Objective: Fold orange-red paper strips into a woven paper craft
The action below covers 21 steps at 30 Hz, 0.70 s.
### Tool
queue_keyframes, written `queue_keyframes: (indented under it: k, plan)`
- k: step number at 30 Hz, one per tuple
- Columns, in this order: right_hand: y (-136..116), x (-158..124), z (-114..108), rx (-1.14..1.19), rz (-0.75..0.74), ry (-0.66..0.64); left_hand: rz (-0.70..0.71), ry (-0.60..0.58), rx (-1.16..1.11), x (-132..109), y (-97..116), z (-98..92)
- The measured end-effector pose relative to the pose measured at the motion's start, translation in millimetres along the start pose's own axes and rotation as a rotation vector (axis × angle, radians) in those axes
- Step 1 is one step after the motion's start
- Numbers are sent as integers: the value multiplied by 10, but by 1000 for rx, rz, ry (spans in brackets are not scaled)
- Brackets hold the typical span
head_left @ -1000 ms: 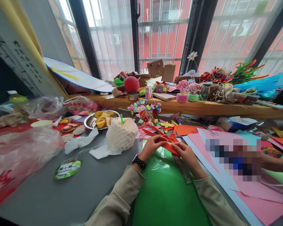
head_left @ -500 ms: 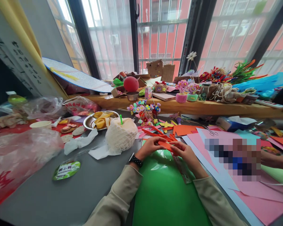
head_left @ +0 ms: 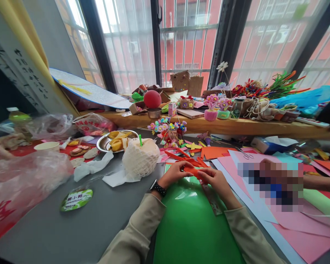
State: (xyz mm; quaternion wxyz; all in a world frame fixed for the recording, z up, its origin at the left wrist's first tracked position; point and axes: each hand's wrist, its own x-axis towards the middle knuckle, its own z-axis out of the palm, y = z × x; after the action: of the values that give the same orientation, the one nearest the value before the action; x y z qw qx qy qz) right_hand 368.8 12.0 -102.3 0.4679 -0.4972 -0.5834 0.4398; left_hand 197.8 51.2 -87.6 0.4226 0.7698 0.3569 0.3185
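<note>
A small piece of orange paper (head_left: 191,171) is pinched between my two hands, above the far end of a glossy green mat (head_left: 195,223). My left hand (head_left: 173,173), with a dark watch at its wrist, grips the paper's left side. On the paper's right side, the fingers of my right hand (head_left: 213,176) are closed. Under the right hand a patterned strip like a ruler (head_left: 213,200) lies on the mat. Just beyond my hands are several folded orange paper strips (head_left: 178,157).
Left of my hands stands a coconut (head_left: 140,158) in white netting with a green straw. Behind it is a metal bowl (head_left: 100,145) of peels. Pink paper sheets (head_left: 299,220), scissors (head_left: 247,155) and another person's arm (head_left: 321,183) are on the right. Crafts line the wooden sill (head_left: 192,126).
The orange paper now shows less of its surface between my fingers, and my right fingers have shifted slightly left. Another person's arm has appeared at the far left edge.
</note>
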Motion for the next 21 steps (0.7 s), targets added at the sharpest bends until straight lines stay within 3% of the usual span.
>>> queue_keyframes:
  k: [7,11,14,21]
  plan:
    - [-7,-10,7,-15,-6,4,-36,-48,-139,8,-35,24]
    - [-11,-16,13,-5,1,25,-9,-18,-168,23,-70,52]
    - [0,-20,30,2,8,19,-28,27,-264,34,-57,79]
    - [-41,-31,71,-3,-15,-27,-240,231,-541,33,39,130]
